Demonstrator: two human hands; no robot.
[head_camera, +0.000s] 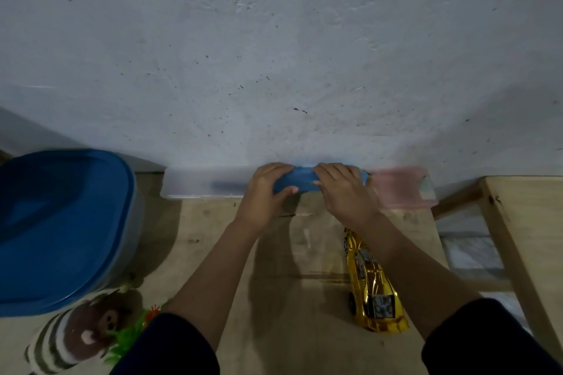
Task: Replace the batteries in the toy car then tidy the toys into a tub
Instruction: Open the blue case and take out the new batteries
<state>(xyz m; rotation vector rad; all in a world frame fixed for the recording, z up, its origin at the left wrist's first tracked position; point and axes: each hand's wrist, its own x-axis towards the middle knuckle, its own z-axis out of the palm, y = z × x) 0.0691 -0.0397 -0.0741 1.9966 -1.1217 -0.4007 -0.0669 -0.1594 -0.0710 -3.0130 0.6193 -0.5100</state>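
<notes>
Nearest the camera, bottom left: a striped plush toy [73, 341] w/ a green spiky toy [128, 339] beside it, both lying on the wooden table [274, 329], not yet tidied. Right of centre, the gold toy car [370, 283] lies lengthwise under the right forearm, touching neither hand. Judged light, rigid plastic w/ a glossy foil-type finish, so prob. slippery; wheels will let it roll if nudged. Best hold appears to be across the body sides between the axles, then flip to reach the underside, where a battery hatch would likely be (not visible here). Left, the tub w/ blue lid [61, 222], lid on; must come off before toys go in. Judged bulky but light, flexible lid. Farther out, both hands work at the table's far edge against the wall [274, 39]: left hand [265, 192] and right hand [344, 192] sit close together, both clamped on a small blue case [294, 181], fingers over the top, left thumb underneath. Contents not visible; poss. batteries or tools, cannot confirm. Behind it a long translucent container [198, 183] and, to the right, a pinkish one [402, 189], blurred. A second wooden table [524, 222] stands far right, apart by a gap. Obstruction: right forearm overhangs car; plush crowds tub front.
</notes>
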